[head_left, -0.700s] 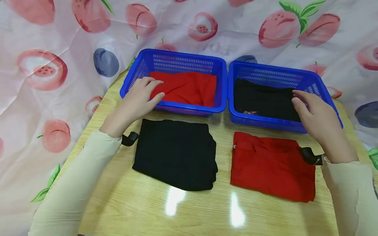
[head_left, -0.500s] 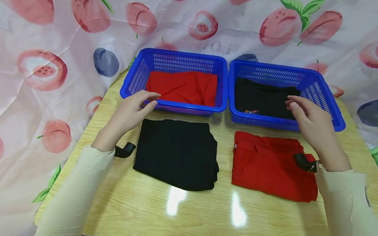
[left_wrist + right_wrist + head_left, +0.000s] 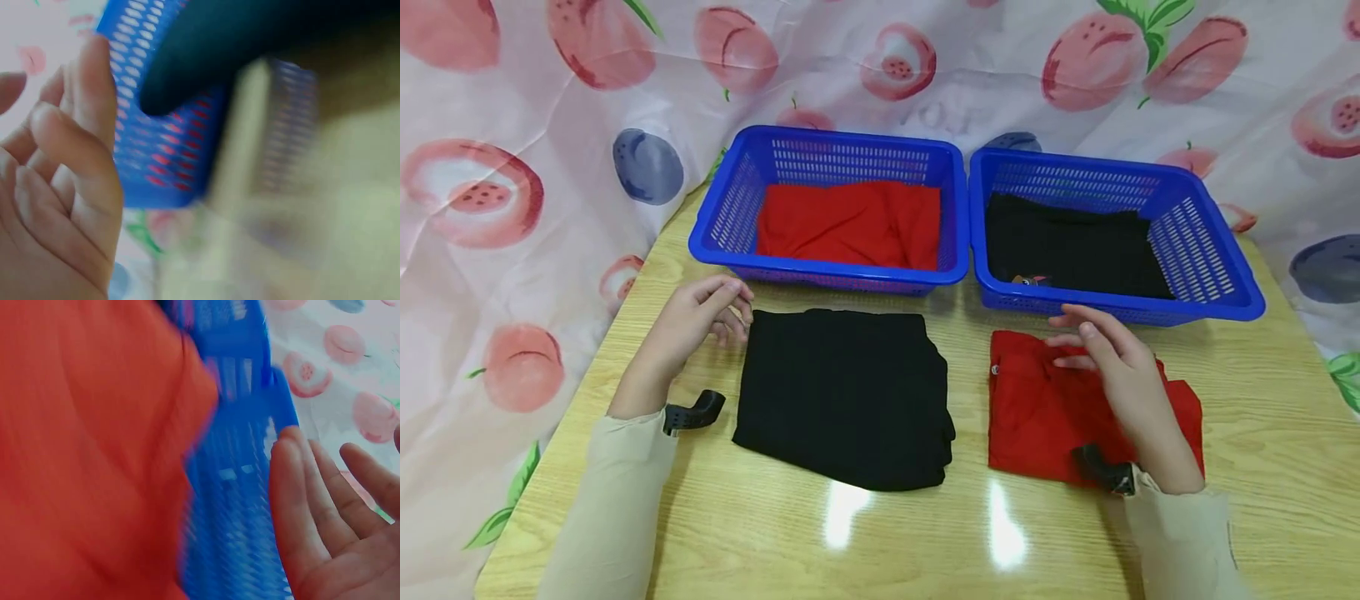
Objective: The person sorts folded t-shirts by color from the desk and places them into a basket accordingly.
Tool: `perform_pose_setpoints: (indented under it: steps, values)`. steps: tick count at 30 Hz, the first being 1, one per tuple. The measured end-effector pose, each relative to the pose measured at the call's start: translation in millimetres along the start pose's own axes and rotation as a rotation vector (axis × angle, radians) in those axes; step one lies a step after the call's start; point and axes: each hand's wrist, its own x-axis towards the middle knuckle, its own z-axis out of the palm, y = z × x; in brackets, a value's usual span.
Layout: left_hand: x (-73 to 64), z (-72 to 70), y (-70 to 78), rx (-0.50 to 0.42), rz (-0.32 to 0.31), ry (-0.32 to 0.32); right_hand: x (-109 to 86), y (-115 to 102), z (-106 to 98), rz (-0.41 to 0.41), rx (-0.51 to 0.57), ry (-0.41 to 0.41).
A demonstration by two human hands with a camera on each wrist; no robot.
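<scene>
My left hand (image 3: 700, 317) has loosely bent fingers and holds nothing, at the upper left corner of a folded black garment (image 3: 842, 400) on the table. Over a folded red garment (image 3: 1030, 417) on the right is my right hand (image 3: 1108, 354), its fingers relaxed and its palm free of anything; it hides part of the red cloth. In the left wrist view the left hand (image 3: 69, 169) shows beside the blue basket wall, with a dark blurred shape across the top. The right wrist view has the right hand (image 3: 337, 519) apart from the red cloth (image 3: 94, 450).
Two blue plastic baskets stand side by side at the back. In the left basket (image 3: 850, 273) lies a folded red cloth (image 3: 850, 221); the right basket (image 3: 1105, 307) contains a folded black cloth (image 3: 1075, 246) with a small print. A fruit-patterned curtain (image 3: 820, 50) hangs behind the table (image 3: 760, 533).
Both hands have drawn back from the baskets towards the person. The left came down beside the black garment, the right moved left and down over the red one. The garments stay in place.
</scene>
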Motion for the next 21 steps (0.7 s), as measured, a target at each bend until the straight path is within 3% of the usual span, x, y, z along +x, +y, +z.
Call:
perform_pose_setpoints:
  steps: [4, 6, 8, 11, 16, 21]
  values:
    - [-5.3, -0.9, -9.7, -0.147, -0.059, -0.006, -5.4, 15, 10, 0.074, 0.399, -0.149]
    - [-6.9, -0.5, -10.4, -0.163, -0.085, 0.004, -5.0, 22, 16, 0.120, 0.498, -0.234]
    - [-8.1, -1.3, -11.4, -0.156, -0.124, 0.003, -2.9, 27, 23, 0.175, 0.527, -0.291]
    - [-7.8, -4.7, -20.2, -0.126, -0.189, -0.005, 2.9, 30, 34, 0.233, 0.450, -0.361]
    - [-7.0, -11.0, -38.2, -0.051, -0.292, -0.048, 12.4, 29, 51, 0.263, 0.286, -0.433]
    - [-7.9, -5.1, -43.8, -0.021, -0.350, -0.095, 20.7, 28, 62, 0.353, 0.188, -0.541]
